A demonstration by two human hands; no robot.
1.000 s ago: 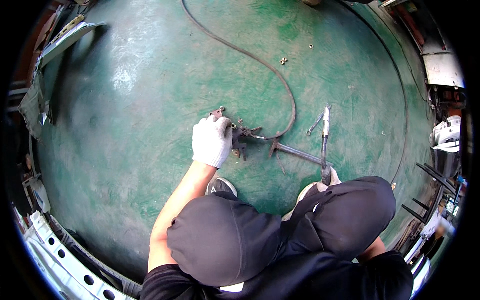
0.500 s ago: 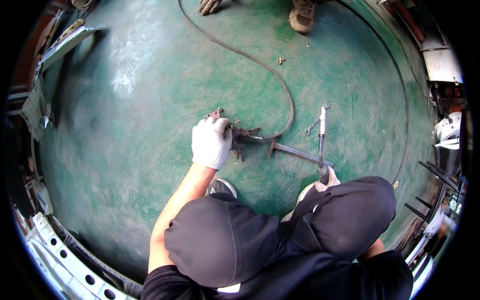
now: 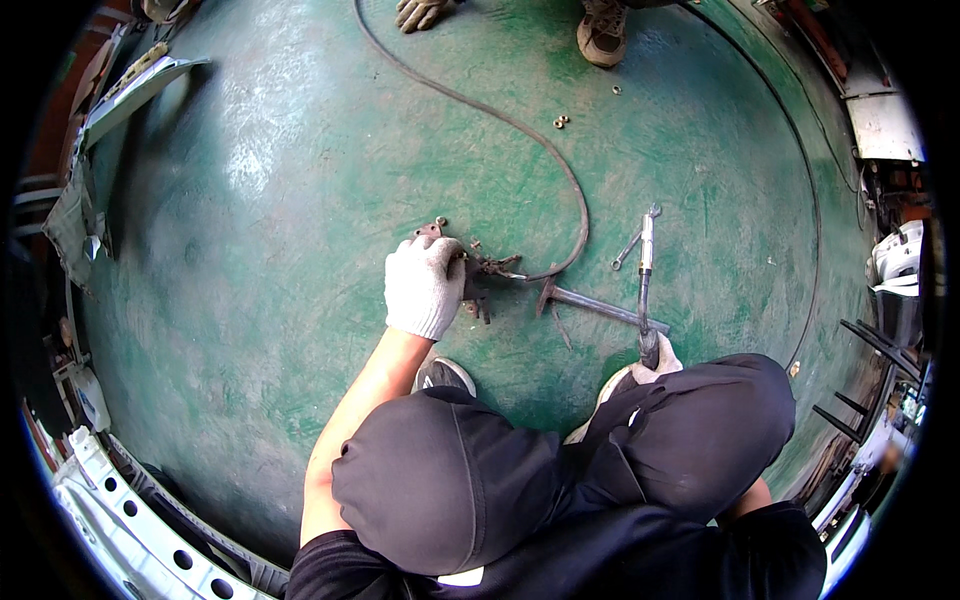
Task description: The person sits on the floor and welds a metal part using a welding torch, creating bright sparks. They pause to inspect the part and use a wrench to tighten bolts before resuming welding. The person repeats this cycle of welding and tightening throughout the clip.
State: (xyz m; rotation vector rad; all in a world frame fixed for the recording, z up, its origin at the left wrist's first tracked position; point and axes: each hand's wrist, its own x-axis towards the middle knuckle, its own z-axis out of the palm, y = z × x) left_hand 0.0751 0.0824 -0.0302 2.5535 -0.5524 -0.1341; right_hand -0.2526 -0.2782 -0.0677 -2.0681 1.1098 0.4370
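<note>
My left hand (image 3: 424, 287), in a white knit glove, is closed over a dark rusty metal part (image 3: 474, 283) on the green floor. The glove hides much of that part. A rusty clamp (image 3: 500, 266) at the end of a dark cable (image 3: 535, 138) touches it. Low beside my right knee, my gloved right hand (image 3: 664, 362) is closed around the dark handle of a torch-like tool (image 3: 645, 247) with a silver barrel. My knee partly covers this hand. A hammer (image 3: 600, 307) lies across the floor between my hands. A wrench (image 3: 627, 249) rests beside the silver barrel.
Several nuts (image 3: 561, 122) lie farther out on the floor. At the far edge are another person's gloved hand (image 3: 418, 14) and shoe (image 3: 602, 36). A black cable (image 3: 808, 190) curves along the right. A perforated metal panel (image 3: 95, 492) stands at the lower left.
The whole view has shifted very slightly. Both my hands keep their grips, and the tools and metal part stay in place. The other person's gloved hand has moved slightly.
</note>
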